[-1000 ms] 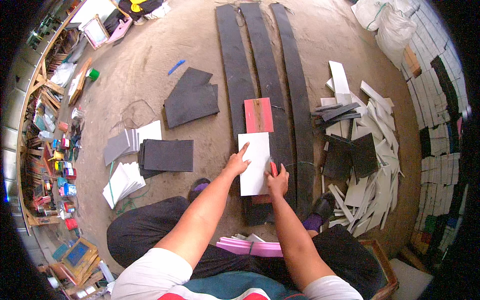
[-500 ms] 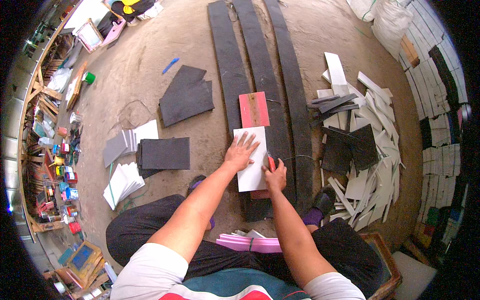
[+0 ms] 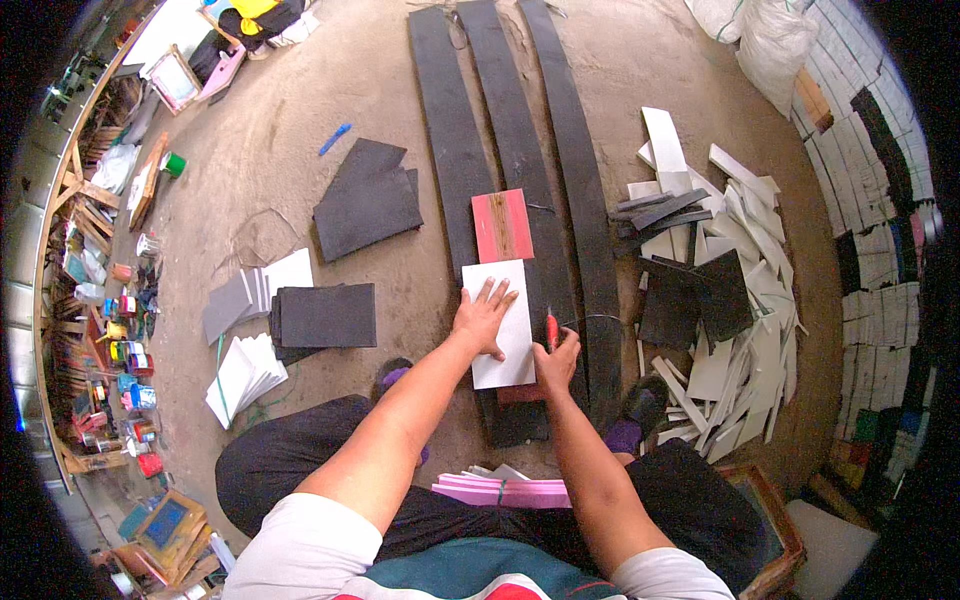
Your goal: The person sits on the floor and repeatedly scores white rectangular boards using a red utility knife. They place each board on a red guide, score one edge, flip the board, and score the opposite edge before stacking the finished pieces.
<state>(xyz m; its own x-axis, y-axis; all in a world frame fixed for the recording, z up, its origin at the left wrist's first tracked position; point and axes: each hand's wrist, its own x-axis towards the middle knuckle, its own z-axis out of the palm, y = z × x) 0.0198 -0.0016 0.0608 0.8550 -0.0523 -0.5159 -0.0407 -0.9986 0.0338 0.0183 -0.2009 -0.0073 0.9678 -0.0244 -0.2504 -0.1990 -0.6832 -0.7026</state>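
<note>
My left hand (image 3: 482, 322) lies with fingers spread on a white rectangular sheet (image 3: 502, 375), pressing it down. Beneath the sheet is a red board (image 3: 488, 228) with a worn brown stripe; its far part shows beyond the sheet and a small strip at the near end. In my right hand (image 3: 557, 363) is a red-handled cutter knife (image 3: 552, 330), pointing away from me. The knife stands just to the right of the sheet's right edge, over a long black strip (image 3: 515, 130). Its blade is too small to make out clearly.
White and black offcuts (image 3: 765, 300) are heaped on the right. Dark sheets (image 3: 330, 315), more dark pieces (image 3: 368, 200) and a fanned white stack (image 3: 245, 375) lie on the left. A blue pen-like object (image 3: 335, 139) is farther off. Pink sheets (image 3: 500, 491) sit between my legs.
My right hand has drawn the knife slightly right, away from the sheet's edge. My left hand stays on the sheet, its fingers a little shifted. The whole view has tilted slightly.
</note>
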